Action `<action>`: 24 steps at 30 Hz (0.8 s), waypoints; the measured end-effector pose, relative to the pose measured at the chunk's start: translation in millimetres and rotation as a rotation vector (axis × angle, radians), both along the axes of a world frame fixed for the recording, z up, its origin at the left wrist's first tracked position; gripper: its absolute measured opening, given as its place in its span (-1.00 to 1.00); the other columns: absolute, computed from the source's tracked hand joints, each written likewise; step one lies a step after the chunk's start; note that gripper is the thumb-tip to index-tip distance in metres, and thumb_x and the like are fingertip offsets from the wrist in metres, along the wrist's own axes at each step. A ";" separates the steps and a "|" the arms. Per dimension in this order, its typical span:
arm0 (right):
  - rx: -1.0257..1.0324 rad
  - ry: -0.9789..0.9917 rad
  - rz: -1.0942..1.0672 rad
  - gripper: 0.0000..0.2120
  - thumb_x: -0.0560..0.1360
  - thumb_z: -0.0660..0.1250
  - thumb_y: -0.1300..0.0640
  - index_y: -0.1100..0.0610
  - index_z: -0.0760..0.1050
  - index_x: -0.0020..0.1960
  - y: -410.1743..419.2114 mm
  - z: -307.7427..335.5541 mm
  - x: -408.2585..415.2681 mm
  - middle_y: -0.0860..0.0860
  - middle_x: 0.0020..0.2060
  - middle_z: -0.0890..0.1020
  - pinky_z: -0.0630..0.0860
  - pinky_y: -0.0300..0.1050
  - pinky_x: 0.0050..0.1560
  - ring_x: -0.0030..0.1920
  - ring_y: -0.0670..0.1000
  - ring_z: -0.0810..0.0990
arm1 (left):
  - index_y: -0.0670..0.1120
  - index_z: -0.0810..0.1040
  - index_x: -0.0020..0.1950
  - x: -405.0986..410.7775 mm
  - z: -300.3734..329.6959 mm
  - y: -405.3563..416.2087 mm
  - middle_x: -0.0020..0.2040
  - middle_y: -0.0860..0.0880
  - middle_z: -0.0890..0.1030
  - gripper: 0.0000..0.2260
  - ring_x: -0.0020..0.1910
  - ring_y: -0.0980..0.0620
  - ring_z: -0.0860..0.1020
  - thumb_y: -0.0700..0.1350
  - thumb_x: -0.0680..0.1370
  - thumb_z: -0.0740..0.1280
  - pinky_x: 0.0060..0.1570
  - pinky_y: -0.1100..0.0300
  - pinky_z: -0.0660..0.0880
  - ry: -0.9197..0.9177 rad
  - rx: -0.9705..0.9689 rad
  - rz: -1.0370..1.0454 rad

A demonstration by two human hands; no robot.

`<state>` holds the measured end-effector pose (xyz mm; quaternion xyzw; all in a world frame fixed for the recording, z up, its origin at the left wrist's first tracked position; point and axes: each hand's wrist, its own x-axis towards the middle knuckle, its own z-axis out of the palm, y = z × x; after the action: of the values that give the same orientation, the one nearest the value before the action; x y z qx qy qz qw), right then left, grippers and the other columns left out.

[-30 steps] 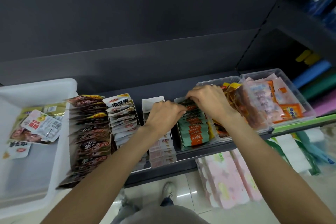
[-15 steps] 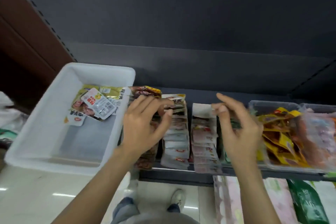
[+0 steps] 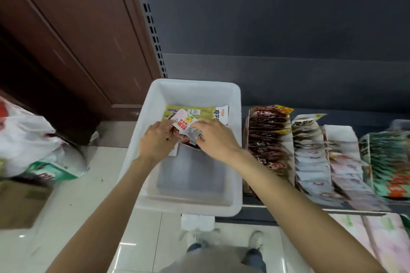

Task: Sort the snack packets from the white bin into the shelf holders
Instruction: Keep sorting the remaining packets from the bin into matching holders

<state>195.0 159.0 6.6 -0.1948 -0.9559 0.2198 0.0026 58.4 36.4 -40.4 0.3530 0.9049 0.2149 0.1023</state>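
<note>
- The white bin point(image 3: 235, 148) sits at the left end of the shelf point(image 3: 310, 211), with its near edge overhanging the floor.
- The remaining snack packets point(image 3: 195, 113) lie in a small pile against the far wall of the bin; the near half of its bottom is bare.
- Topmost is a white packet point(image 3: 184, 122) with red print and a yellow picture, lying tilted over a yellow-green one and a dark reddish one.
- The left hand point(image 3: 156, 141) is inside the bin at the left edge of the pile, its fingers curled down onto the packets; whether they actually pinch one cannot be told.
- The right hand point(image 3: 214, 139) is at the right edge of the pile, its fingers closed on a silvery corner of the white packet.
- To the right of the bin, the shelf holders point(image 3: 339, 137) carry upright rows of packets: dark brown nearest the bin, then white, then pinkish, then green at the right edge.
- A white plastic bag point(image 3: 26, 137) lies on the floor at the far left.
</note>
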 end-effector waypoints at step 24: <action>-1.237 0.631 -0.784 -0.60 0.54 0.24 0.39 0.12 0.34 0.31 -56.0 -21.9 -3.9 0.12 0.08 0.64 0.54 0.19 0.12 0.11 0.18 0.61 | -0.08 0.59 0.16 5.1 25.7 -15.5 0.03 -0.02 0.67 -0.80 -0.02 0.08 0.64 -0.09 0.58 0.28 -0.19 0.37 0.51 -1.168 0.627 0.045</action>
<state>191.1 103.0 -15.2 -0.4115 -0.4766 0.7382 0.2418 63.6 21.0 -14.7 0.1723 0.6024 0.6262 0.4641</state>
